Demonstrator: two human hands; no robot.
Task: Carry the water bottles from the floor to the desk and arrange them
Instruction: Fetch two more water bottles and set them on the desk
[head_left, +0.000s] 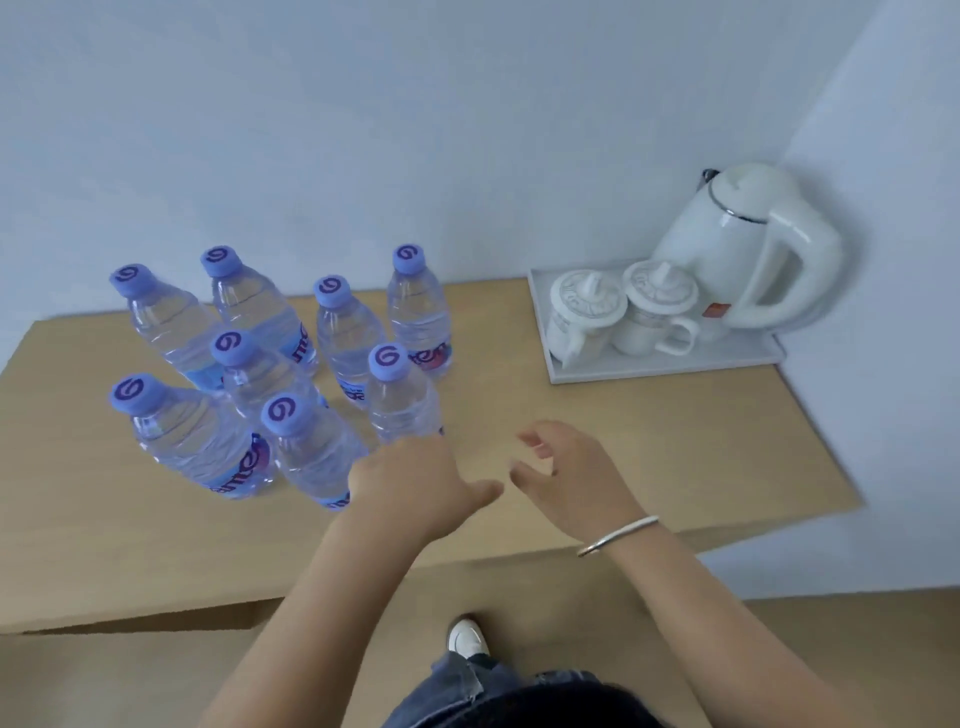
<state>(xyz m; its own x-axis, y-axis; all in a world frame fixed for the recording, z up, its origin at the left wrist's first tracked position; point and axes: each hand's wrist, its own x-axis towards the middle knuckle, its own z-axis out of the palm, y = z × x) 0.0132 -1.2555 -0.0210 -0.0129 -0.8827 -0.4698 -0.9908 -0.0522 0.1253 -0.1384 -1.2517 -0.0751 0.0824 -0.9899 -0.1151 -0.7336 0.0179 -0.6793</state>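
Both hands hover low over the worktop (623, 441). Left hand (415, 483) sits against the nearest water bottle (402, 400), its fingers hidden, so grip is unclear. Right hand (566, 473) is empty, fingers loosely curled. Eight upright water bottles (249, 374) cluster left of both hands; the left is nearer.

Both bare forearms reach forward and converge above the desk (597, 415). Left hand (415, 480): back uppermost, thumb extended toward the right hand, fingers hidden beyond the knuckles (their grasp cannot be judged). Right hand (566, 475): just beside the left, fingers loosely curled, holding nothing; a bangle (618, 535) encircles its wrist.
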